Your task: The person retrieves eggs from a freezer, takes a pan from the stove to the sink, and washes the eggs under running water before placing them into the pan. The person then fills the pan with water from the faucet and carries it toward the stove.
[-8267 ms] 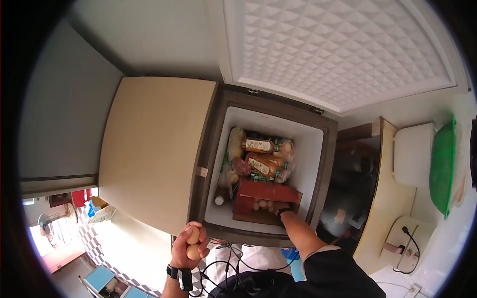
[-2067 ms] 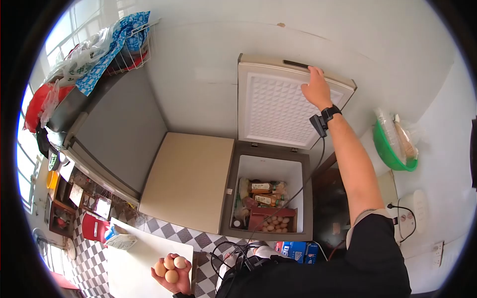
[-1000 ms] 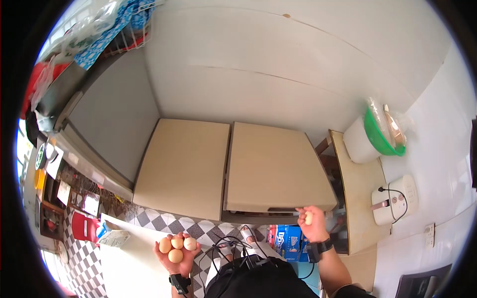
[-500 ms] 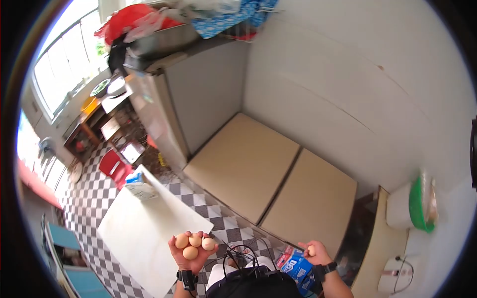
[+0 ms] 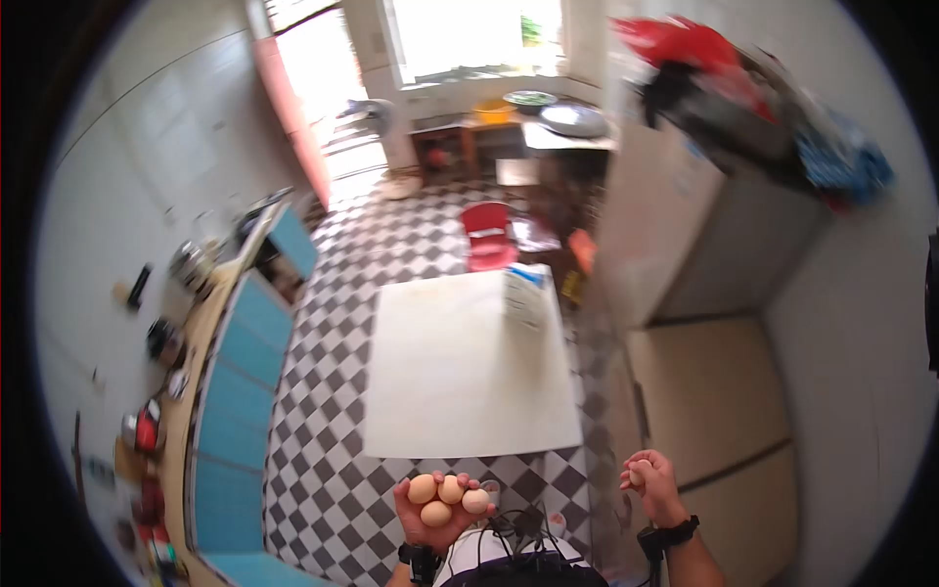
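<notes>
Several light-brown eggs (image 5: 436,514) are bunched in the upturned palm of my left hand (image 5: 426,535), and its fingers curl around their far side. This hand is just short of the near edge of the white table (image 5: 460,382). Off to the right, my right hand (image 5: 662,492) is closed on a single egg (image 5: 638,476), which the fingers partly cover. A carton with a blue top (image 5: 523,298) stands towards the table's far right corner.
A red chair (image 5: 487,235) is beyond the table. Along the left wall runs a counter with blue cabinets (image 5: 230,421) and cookware. Tan panels (image 5: 719,391) and a tall fridge-like cabinet (image 5: 665,225) occupy the right. Dark cables (image 5: 518,533) hang at my front.
My view has swung left, away from the tan panels, so the table is ahead and the left counter shows. Both hands keep their eggs; the blue-and-red package by my right hand is out of sight.
</notes>
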`<state>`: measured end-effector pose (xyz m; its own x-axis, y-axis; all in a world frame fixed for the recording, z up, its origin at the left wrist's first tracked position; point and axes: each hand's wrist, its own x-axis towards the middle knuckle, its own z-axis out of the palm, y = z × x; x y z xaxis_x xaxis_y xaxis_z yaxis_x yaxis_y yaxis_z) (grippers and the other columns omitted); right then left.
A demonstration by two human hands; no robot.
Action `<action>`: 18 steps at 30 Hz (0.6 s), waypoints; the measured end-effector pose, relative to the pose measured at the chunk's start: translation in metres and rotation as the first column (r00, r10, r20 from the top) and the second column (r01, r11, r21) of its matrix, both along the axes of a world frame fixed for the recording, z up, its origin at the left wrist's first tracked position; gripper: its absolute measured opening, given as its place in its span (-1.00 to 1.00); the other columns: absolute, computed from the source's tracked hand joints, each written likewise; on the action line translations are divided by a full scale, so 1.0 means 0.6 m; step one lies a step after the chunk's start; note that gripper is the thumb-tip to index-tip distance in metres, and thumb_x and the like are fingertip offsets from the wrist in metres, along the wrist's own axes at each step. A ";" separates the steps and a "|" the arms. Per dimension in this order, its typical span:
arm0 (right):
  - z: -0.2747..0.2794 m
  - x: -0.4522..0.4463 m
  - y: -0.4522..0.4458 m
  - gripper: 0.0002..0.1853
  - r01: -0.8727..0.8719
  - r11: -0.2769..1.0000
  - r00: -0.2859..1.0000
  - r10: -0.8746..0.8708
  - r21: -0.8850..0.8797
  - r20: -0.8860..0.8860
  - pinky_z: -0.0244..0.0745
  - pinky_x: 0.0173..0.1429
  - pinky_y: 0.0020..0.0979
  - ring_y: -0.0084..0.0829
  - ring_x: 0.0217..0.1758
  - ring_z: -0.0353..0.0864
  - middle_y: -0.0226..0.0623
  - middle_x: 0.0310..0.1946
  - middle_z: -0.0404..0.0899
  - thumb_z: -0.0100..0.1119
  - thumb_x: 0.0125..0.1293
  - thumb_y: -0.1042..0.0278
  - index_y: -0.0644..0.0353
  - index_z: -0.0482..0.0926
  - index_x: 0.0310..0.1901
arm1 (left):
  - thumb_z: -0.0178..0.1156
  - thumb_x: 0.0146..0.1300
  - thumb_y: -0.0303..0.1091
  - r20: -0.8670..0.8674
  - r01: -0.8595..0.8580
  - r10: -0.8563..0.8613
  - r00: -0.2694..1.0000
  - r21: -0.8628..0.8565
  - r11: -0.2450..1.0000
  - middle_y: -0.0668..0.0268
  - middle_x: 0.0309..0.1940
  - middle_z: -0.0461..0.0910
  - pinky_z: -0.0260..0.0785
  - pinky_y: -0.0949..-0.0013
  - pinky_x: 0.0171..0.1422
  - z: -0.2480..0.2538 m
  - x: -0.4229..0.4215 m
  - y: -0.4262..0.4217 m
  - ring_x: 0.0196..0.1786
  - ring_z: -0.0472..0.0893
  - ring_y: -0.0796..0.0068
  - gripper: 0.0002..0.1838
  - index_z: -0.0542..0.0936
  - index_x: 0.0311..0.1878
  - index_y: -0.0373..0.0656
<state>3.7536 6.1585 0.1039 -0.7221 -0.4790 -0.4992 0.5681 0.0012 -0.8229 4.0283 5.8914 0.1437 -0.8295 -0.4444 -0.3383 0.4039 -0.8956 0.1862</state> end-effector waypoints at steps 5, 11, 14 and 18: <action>0.023 0.076 -0.246 -0.87 -0.484 0.875 0.869 0.477 -0.022 -0.133 0.71 -0.18 -0.35 -0.40 -0.20 0.71 -0.21 -0.19 0.65 0.17 0.36 0.53 0.31 0.57 -0.09 | 0.11 0.22 0.33 -0.079 -0.295 0.297 0.951 0.043 0.955 0.13 0.02 0.51 0.25 -0.57 0.33 -0.027 0.157 -0.059 0.25 0.47 0.01 -0.46 0.64 -0.17 0.01; 0.043 0.267 -0.521 -0.84 -0.835 0.550 0.550 0.833 -0.016 -0.063 0.56 -0.31 -0.50 -0.52 -0.39 0.64 -0.28 -0.36 0.65 0.23 0.36 0.45 0.32 0.58 -0.09 | 0.08 0.26 0.34 -0.162 -0.496 0.503 0.849 0.081 0.864 0.14 0.03 0.50 0.25 -0.54 0.34 -0.045 0.320 -0.170 0.28 0.46 0.01 -0.44 0.64 -0.12 0.01; 0.060 0.379 -0.644 -0.84 -0.907 0.419 0.415 0.906 0.037 -0.084 0.53 -0.33 -0.50 -0.55 -0.40 0.61 -0.30 -0.38 0.65 0.21 0.37 0.43 0.32 0.57 -0.09 | 0.03 0.29 0.35 -0.199 -0.572 0.565 0.801 0.026 0.820 0.17 0.06 0.48 0.28 -0.48 0.33 -0.039 0.418 -0.220 0.30 0.45 0.06 -0.43 0.63 -0.09 0.01; 0.071 0.523 -0.783 -0.82 -0.977 0.215 0.214 0.974 0.006 -0.077 0.54 -0.32 -0.49 -0.55 -0.39 0.63 -0.30 -0.37 0.66 0.18 0.40 0.42 0.32 0.56 -0.07 | 0.08 0.28 0.35 -0.285 -0.688 0.648 0.706 -0.059 0.723 0.20 0.10 0.45 0.26 -0.50 0.37 -0.007 0.561 -0.265 0.32 0.43 0.06 -0.42 0.62 -0.03 0.02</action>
